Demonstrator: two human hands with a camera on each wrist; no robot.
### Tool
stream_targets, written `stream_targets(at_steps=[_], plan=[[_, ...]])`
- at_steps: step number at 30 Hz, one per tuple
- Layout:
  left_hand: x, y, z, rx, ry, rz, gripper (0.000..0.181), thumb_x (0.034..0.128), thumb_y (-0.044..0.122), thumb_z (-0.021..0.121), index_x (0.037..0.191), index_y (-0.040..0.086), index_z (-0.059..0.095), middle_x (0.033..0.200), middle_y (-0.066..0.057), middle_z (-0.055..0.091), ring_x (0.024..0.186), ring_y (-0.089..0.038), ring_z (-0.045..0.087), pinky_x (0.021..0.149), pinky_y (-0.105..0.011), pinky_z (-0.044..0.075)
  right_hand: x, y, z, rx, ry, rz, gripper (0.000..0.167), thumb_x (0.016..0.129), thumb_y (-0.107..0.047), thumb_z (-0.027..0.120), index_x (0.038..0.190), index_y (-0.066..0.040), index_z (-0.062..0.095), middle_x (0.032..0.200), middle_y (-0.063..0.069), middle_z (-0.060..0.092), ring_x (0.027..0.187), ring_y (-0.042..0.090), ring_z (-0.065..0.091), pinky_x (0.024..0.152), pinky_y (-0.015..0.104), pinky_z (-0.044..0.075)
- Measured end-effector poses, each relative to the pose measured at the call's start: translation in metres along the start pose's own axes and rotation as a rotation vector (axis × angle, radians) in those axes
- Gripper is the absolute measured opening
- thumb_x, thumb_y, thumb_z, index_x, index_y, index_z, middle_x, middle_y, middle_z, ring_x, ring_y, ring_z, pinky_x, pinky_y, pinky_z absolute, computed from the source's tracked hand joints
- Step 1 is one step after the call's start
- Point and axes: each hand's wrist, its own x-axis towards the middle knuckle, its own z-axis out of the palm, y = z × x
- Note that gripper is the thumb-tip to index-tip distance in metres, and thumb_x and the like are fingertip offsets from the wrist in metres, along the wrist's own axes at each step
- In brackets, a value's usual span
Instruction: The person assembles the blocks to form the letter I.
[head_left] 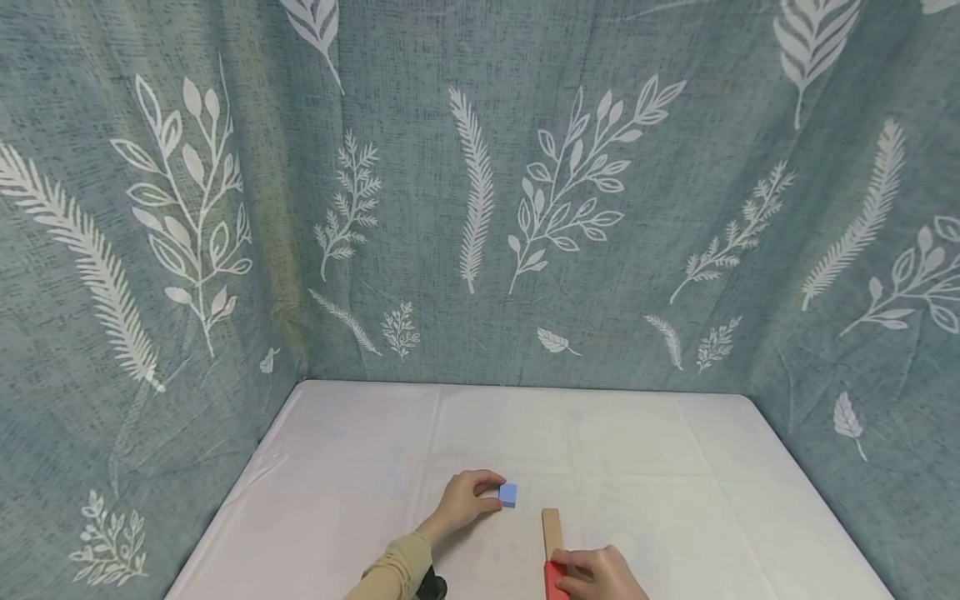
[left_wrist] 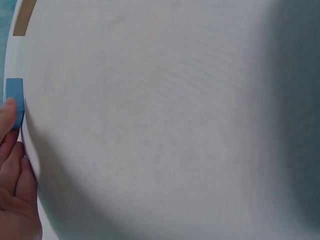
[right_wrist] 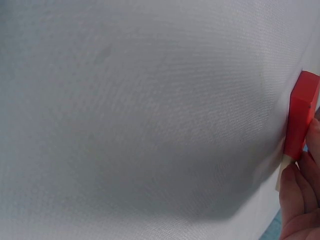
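Note:
A small blue block (head_left: 507, 495) lies on the white table, and my left hand (head_left: 467, 500) pinches its left end between thumb and fingers. In the left wrist view the thumb lies over the lower part of the blue block (left_wrist: 15, 97). To the right, a red block (head_left: 553, 581) lies end to end with a plain wooden block (head_left: 552, 533). My right hand (head_left: 600, 573) grips the red block from its right side, near where the two blocks meet. The right wrist view shows the fingers around the lower part of the red block (right_wrist: 301, 110).
A white cloth (head_left: 675, 483) covers the table. Green-blue curtains (head_left: 420, 208) with white leaf patterns hang at the back and both sides. A small black object (head_left: 431, 586) shows beside the left forearm.

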Motion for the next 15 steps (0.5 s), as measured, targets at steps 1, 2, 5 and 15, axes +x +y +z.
stream_targets(at_steps=[1, 2, 5, 15], plan=[[-0.0002, 0.0000, -0.0001, -0.005, -0.001, 0.002, 0.030, 0.0764, 0.005, 0.075, 0.104, -0.002, 0.068, 0.108, -0.017, 0.070, 0.107, -0.036, 0.064, 0.093, -0.042, 0.053, 0.0001, 0.0002, 0.0001, -0.003, 0.001, -0.002, 0.035, 0.082, -0.024, 0.072, 0.105, 0.003, 0.071, 0.103, 0.017, 0.071, 0.094, 0.013, 0.069, 0.073, 0.022, 0.060], [-0.0002, -0.0004, -0.0001, -0.010, -0.001, 0.003, 0.030, 0.0763, 0.005, 0.075, 0.104, -0.002, 0.068, 0.108, -0.018, 0.070, 0.107, -0.036, 0.064, 0.092, -0.042, 0.053, 0.0001, 0.0003, 0.0001, -0.003, 0.001, 0.000, 0.035, 0.082, -0.024, 0.072, 0.105, 0.003, 0.071, 0.104, 0.017, 0.071, 0.094, 0.013, 0.068, 0.073, 0.022, 0.059], [0.0003, -0.0010, -0.0002, -0.019, -0.001, 0.007, 0.029, 0.0766, 0.005, 0.075, 0.104, -0.002, 0.067, 0.108, -0.018, 0.069, 0.107, -0.036, 0.064, 0.092, -0.040, 0.053, 0.0004, 0.0005, 0.0003, -0.008, 0.001, -0.001, 0.034, 0.082, -0.022, 0.072, 0.105, 0.003, 0.071, 0.104, 0.018, 0.071, 0.094, 0.012, 0.068, 0.074, 0.024, 0.060], [-0.0003, -0.0001, 0.0005, -0.028, 0.008, 0.005, 0.029, 0.0765, 0.004, 0.074, 0.104, -0.003, 0.067, 0.107, -0.018, 0.070, 0.106, -0.036, 0.064, 0.092, -0.041, 0.053, 0.0001, 0.0001, -0.0003, -0.009, -0.002, -0.002, 0.034, 0.082, -0.021, 0.072, 0.106, 0.003, 0.071, 0.104, 0.018, 0.070, 0.095, 0.012, 0.068, 0.075, 0.028, 0.061]])
